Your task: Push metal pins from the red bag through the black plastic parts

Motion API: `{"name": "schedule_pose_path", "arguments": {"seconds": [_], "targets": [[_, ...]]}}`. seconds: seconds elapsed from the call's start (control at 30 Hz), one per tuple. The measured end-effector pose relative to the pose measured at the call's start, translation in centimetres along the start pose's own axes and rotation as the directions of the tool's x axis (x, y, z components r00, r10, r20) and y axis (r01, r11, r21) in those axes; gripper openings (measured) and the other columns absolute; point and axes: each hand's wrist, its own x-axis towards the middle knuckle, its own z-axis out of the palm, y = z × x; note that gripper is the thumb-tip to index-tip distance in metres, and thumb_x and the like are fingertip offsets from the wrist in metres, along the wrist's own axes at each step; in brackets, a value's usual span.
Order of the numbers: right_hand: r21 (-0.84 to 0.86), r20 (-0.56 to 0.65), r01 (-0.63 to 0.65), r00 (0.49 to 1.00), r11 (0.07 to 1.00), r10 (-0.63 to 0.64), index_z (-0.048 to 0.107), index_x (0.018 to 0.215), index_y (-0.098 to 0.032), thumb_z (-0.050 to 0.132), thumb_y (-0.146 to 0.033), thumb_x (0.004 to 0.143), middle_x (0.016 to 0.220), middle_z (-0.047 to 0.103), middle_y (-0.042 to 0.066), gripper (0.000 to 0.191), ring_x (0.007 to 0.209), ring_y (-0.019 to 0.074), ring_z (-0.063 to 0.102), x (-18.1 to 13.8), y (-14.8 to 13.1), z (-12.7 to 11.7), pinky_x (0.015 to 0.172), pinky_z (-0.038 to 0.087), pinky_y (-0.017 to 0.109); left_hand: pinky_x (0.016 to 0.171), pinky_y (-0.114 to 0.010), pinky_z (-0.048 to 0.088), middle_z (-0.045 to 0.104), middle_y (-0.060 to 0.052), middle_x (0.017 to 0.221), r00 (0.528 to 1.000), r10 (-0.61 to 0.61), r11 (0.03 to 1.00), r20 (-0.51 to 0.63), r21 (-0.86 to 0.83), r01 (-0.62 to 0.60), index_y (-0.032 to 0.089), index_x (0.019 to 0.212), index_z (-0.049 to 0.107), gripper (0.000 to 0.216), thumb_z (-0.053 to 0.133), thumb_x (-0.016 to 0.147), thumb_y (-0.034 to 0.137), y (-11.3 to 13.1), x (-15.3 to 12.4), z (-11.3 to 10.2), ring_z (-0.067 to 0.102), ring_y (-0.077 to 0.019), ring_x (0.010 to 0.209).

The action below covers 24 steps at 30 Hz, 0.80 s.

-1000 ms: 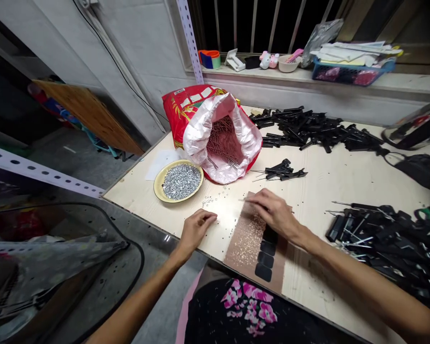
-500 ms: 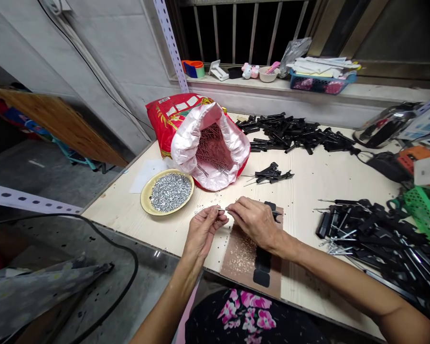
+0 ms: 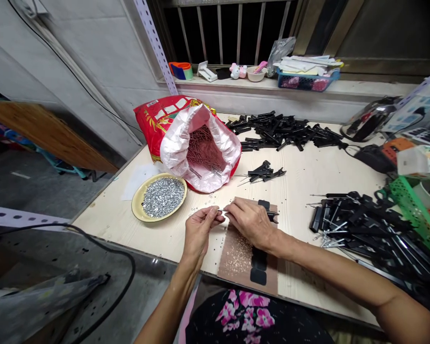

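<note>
I have 1 piece under way between my 2 hands: my left hand pinches a thin metal rod near its tip, and my right hand is closed around what I take to be the same piece, a black forked piece poking out past my palm. It's held above the brown board; I can't tell whether the 2 parts are fully joined.

Beyond my right hand, a small cluster of black pieces with thin shafts lies on the counter, perhaps done. Farther off is a long black heap, and right of my hand a big mixed pile with metal shafts. Which are finished I can't say, but plenty looks left.

Left of my left hand, a yellow bowl carries a mound of silvery bits. Ahead, a red bag gapes toward me, well stocked with reddish-brown rods. Far right, a green basket holds something pale.
</note>
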Motion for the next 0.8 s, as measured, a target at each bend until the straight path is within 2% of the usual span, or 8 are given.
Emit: {"name": "schedule_pose_path", "arguments": {"seconds": [0.07,0.13,0.23,0.33,0.5,0.7,0.8], "targets": [[0.003,0.012,0.014,1.000,1.000,-0.014,0.061,0.090,-0.017,0.039,-0.019,0.096,0.082,0.058,0.005,0.023,0.072,0.0141,0.051,-0.1,0.2,0.0,0.058,0.033,0.025,0.069,-0.027,0.053,0.069,-0.004,0.072,1.000,-0.001,1.000,0.013,0.028,0.000,0.010,0.084,0.069,0.027,0.077,0.066,0.029,0.0,0.0,0.1,0.063,-0.0109,0.062],[0.064,0.037,-0.043,0.999,0.997,0.040,0.061,0.089,-0.017,0.039,-0.020,0.096,0.081,0.057,0.005,0.023,0.070,0.0137,0.051,-0.1,0.4,0.0,0.057,0.033,0.025,0.070,-0.028,0.053,0.069,-0.004,0.072,1.000,0.005,0.999,0.014,0.047,-0.005,0.010,0.084,0.070,0.028,0.077,0.066,0.030,0.0,0.0,0.2,0.063,-0.0113,0.062],[0.309,0.091,-0.168,0.985,0.936,0.147,0.059,0.087,-0.016,0.042,-0.025,0.096,0.080,0.057,0.004,0.021,0.069,0.0126,0.052,0.1,0.8,0.2,0.060,0.037,0.024,0.070,-0.028,0.053,0.069,-0.004,0.071,1.000,0.019,0.997,0.009,0.074,-0.020,0.011,0.083,0.070,0.029,0.077,0.065,0.031,0.1,0.2,0.4,0.063,-0.0115,0.061],[0.505,0.113,-0.201,0.980,0.839,0.166,0.058,0.086,-0.016,0.048,-0.027,0.094,0.080,0.058,0.002,0.017,0.075,0.0125,0.055,0.0,1.3,0.2,0.068,0.041,0.024,0.070,-0.027,0.053,0.069,-0.004,0.071,0.999,0.027,0.995,0.027,0.097,-0.029,0.011,0.084,0.070,0.028,0.077,0.066,0.031,0.0,0.3,0.7,0.063,-0.0111,0.062],[0.373,0.117,-0.217,0.975,0.902,0.187,0.062,0.099,-0.018,0.046,-0.025,0.094,0.088,0.057,0.005,0.019,0.075,0.0137,0.055,-0.9,1.9,0.0,0.066,0.041,0.025,0.070,-0.028,0.053,0.069,-0.004,0.071,0.999,-0.001,0.994,0.034,0.110,-0.003,0.011,0.083,0.070,0.031,0.078,0.063,0.033,-0.3,0.5,1.3,0.063,-0.0112,0.061],[0.560,0.104,-0.269,0.961,0.783,0.255,0.063,0.086,-0.018,0.050,-0.023,0.092,0.081,0.063,0.002,0.016,0.076,0.0133,0.058,-2.1,2.8,-0.8,0.071,0.043,0.025,0.070,-0.027,0.052,0.069,-0.003,0.069,0.997,-0.016,0.992,0.080,0.128,0.006,0.013,0.082,0.071,0.029,0.077,0.064,0.035,-1.5,0.3,2.6,0.063,-0.0113,0.062],[0.504,0.106,-0.289,0.956,0.814,0.274,0.063,0.088,-0.018,0.052,-0.027,0.092,0.083,0.062,0.002,0.015,0.076,0.0133,0.057,-4.1,4.3,-1.9,0.069,0.043,0.025,0.070,-0.027,0.053,0.070,-0.005,0.072,0.987,-0.091,0.981,0.129,0.183,0.067,0.013,0.088,0.072,0.032,0.074,0.068,0.037,-2.6,-0.2,3.6,0.064,-0.0129,0.066]]}}
